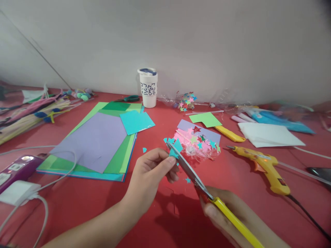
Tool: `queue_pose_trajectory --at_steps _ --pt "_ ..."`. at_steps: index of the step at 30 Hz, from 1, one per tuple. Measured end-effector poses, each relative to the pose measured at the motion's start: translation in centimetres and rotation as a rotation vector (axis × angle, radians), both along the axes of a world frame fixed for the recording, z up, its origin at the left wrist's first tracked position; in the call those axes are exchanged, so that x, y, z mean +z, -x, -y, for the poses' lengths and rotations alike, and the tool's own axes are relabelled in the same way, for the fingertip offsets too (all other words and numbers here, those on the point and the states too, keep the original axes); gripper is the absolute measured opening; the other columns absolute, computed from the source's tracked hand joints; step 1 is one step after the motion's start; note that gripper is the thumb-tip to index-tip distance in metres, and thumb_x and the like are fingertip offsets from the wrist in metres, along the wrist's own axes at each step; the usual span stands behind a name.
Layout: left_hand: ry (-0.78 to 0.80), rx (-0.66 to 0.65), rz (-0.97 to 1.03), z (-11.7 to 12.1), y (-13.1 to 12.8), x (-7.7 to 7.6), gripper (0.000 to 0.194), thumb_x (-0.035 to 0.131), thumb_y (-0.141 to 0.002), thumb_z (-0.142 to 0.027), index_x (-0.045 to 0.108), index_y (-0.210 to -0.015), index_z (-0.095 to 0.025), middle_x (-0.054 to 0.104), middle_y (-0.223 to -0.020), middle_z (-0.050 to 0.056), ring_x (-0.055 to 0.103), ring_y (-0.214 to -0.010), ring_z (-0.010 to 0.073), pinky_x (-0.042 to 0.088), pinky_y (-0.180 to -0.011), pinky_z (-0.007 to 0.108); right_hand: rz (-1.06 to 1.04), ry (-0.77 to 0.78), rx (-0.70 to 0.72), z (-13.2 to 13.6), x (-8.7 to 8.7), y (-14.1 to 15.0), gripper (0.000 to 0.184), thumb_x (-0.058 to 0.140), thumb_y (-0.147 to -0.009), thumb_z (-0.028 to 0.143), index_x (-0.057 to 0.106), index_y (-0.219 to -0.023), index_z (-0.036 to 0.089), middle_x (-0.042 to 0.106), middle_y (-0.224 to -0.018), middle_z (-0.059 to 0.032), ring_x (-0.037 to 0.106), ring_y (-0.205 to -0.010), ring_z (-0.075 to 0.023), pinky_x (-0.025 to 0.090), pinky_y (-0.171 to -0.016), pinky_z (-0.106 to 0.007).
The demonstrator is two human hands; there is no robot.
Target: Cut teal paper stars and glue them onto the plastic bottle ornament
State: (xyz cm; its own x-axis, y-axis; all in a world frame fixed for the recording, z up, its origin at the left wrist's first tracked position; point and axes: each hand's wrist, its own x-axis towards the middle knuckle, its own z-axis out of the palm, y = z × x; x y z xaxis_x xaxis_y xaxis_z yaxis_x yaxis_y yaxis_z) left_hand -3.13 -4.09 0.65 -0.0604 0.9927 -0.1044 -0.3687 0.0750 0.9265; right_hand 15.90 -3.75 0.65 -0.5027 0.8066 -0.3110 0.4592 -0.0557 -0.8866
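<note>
My left hand [155, 168] pinches a small turquoise paper piece [174, 154] between thumb and fingertips. In my right hand [219, 210] is a pair of scissors [190, 170] with yellow handles, its blades reaching up and left to the paper. The blade tips overlap the turquoise piece; whether they are cutting into it I cannot tell. Small turquoise scraps [144, 150] lie on the red table around the left hand. Just beyond the blades rests a heap of pink shredded paper [184, 137] with star shapes, partly over a lilac sheet [213, 136].
Coloured paper sheets [90, 144] are stacked at left, near a purple power strip [19, 168] with a white plug and cable. A white cup [149, 89] stands by the wall. To the right lie a yellow glue gun [261, 165] and a yellow cutter knife [230, 133].
</note>
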Motion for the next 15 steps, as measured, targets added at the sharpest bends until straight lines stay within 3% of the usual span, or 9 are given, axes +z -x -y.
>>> queue_pose_trajectory --at_steps 5,10,15 --pt "0.037 -0.04 -0.01 -0.2 0.1 0.1 0.018 0.066 -0.076 -0.025 0.058 -0.061 -0.017 0.062 -0.057 -0.003 0.055 -0.048 0.0076 0.045 -0.051 0.019 -0.013 -0.023 -0.105 0.8 -0.3 -0.1 0.059 0.045 -0.074 0.08 0.037 -0.06 0.023 0.033 -0.05 0.0068 0.033 -0.042 -0.0097 0.029 -0.039 -0.023" --pt "0.181 -0.366 -0.184 0.1 -0.5 -0.2 0.018 0.065 -0.071 -0.026 0.055 -0.059 -0.017 0.057 -0.053 -0.003 0.052 -0.044 0.0072 0.041 -0.047 0.019 0.002 -0.001 -0.169 0.8 -1.2 -0.7 0.055 0.042 -0.079 0.075 0.045 -0.068 0.022 0.034 -0.043 0.0089 0.031 -0.037 -0.0085 0.027 -0.038 -0.02" --pt "0.21 -0.592 -0.335 0.9 -1.2 -0.5 0.014 0.059 -0.072 -0.02 0.054 -0.059 -0.019 0.052 -0.053 -0.004 0.051 -0.049 0.0085 0.038 -0.046 0.018 -0.022 0.066 -0.163 0.4 -0.7 -0.4 0.032 0.056 -0.08 0.049 0.046 -0.067 0.022 0.035 -0.04 0.01 0.032 -0.034 -0.0071 0.028 -0.037 -0.019"
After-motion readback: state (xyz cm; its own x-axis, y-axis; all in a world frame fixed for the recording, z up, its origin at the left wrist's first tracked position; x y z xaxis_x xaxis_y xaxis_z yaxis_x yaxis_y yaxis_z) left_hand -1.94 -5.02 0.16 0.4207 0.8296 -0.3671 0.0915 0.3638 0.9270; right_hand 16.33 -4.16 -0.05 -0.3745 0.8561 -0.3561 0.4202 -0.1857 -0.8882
